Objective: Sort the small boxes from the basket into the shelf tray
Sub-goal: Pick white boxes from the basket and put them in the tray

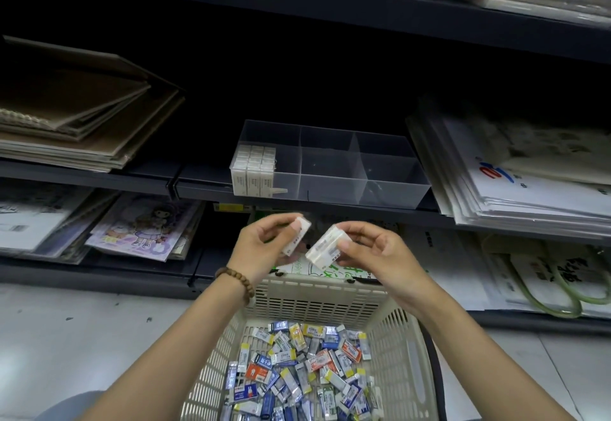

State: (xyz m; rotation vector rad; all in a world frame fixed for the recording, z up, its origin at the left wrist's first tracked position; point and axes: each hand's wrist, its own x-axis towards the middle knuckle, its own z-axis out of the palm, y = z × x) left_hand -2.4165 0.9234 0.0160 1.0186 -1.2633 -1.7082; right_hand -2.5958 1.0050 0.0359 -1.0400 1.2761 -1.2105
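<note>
Since view looks fwd & down, shelf: dark metal, mid-height, crowded both sides of tray.
notebooks: brown card covers, spiral-bound, stacked flat, left of tray.
wrapped bags: white, glossy plastic wrap, stacked right of tray, overhang shelf edge.
colouring book: cartoon cover, on lower shelf, left of the hands.
tray: clear plastic, rectangular, w/ dividers; at shelf's front edge, above & beyond both hands.
tray boxes: white, upright in tight rows, left compartment.
basket: cream plastic, slotted walls, on pale floor, under the forearms.
basket boxes: small, blue/white/yellow/orange, jumbled loose on the bottom.
left grip: thumb + fingertips pinch white box near upper end; box tilted, rest of it slants down below the fingers.
right grip: thumb + fingers pinch white box bundle at its right end; bundle sticks out left; count unclear.
held items: near each other, above basket's far wall, below tray; touching or not, can't tell.
bracelet: brown wood beads, left wrist.
</note>
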